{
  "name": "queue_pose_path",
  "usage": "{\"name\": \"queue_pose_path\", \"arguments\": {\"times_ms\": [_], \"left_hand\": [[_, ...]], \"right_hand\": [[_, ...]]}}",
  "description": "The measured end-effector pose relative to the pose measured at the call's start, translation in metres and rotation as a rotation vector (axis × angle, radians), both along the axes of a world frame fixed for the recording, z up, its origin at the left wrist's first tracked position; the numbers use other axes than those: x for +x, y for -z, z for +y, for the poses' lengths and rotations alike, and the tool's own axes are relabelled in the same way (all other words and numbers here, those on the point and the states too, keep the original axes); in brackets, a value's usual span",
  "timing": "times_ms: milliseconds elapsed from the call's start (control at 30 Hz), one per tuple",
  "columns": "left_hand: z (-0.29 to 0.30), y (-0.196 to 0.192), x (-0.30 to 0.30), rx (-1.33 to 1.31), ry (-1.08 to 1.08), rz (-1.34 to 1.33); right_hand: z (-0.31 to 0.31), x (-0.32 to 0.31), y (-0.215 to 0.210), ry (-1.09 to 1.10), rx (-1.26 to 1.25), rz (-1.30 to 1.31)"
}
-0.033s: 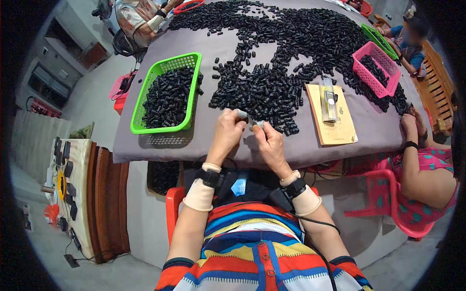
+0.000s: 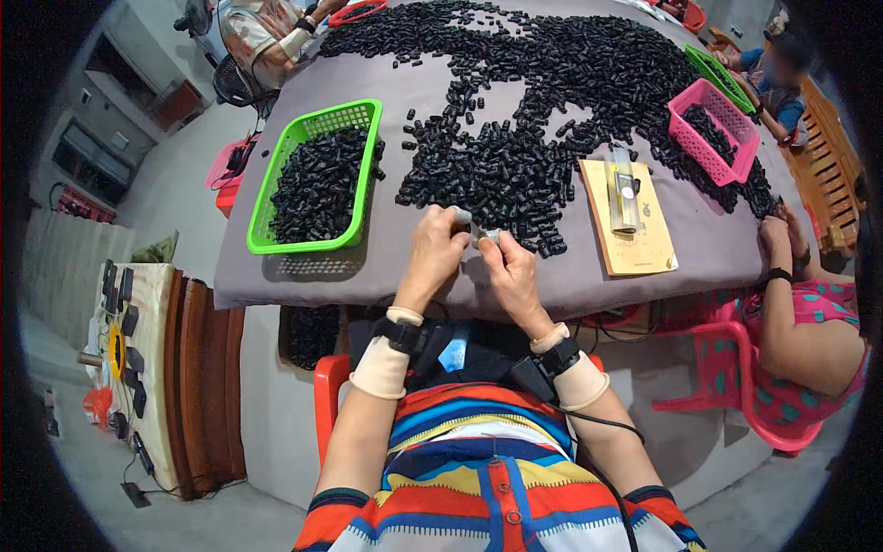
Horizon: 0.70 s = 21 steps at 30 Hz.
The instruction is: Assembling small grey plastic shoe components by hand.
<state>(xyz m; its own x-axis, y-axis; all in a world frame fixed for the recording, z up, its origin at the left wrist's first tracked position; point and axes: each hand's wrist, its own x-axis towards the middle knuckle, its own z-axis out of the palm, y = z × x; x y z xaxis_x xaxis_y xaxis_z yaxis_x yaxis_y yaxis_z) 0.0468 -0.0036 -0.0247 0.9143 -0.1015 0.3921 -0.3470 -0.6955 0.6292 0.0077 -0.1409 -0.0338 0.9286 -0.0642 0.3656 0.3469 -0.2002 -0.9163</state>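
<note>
My left hand [image 2: 434,256] is closed in a pinch at the near edge of a pile of small black cylindrical pieces [image 2: 487,179]. Close beside it, my right hand [image 2: 511,281] pinches too, its thumb pressed to its forefinger. Both hands wear pale grey finger covers. A small dark thing shows in the narrow gap between the two sets of fingertips. Its kind, and which hand grips it, cannot be made out. Left of my hands stands a green basket [image 2: 370,198] filled with black pieces.
A yellow pad [image 2: 644,253] with a clear-and-grey tool [image 2: 624,198] on it lies right of the pile. Farther right are a pink basket [image 2: 745,161] and a green basket [image 2: 708,69]. Other people sit around the cloth-covered table [image 2: 322,294]. A cable runs along my right forearm.
My left hand has shifted very slightly to the right. All else looks the same.
</note>
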Motion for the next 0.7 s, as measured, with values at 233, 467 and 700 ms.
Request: {"name": "queue_pose_path", "arguments": {"times_ms": [233, 467, 700], "left_hand": [[-0.004, 0.006, 0.004, -0.02, 0.022, 0.005], [-0.008, 0.002, -0.02, 0.089, -0.001, 0.038], [-0.002, -0.005, -0.022, 0.22, 0.05, 0.01]], "right_hand": [[-0.003, 0.0, -0.006, -0.018, 0.003, -0.001], [-0.002, 0.0, -0.005, -0.008, 0.015, -0.017], [-0.004, 0.0, -0.005, -0.004, -0.036, 0.007]]}}
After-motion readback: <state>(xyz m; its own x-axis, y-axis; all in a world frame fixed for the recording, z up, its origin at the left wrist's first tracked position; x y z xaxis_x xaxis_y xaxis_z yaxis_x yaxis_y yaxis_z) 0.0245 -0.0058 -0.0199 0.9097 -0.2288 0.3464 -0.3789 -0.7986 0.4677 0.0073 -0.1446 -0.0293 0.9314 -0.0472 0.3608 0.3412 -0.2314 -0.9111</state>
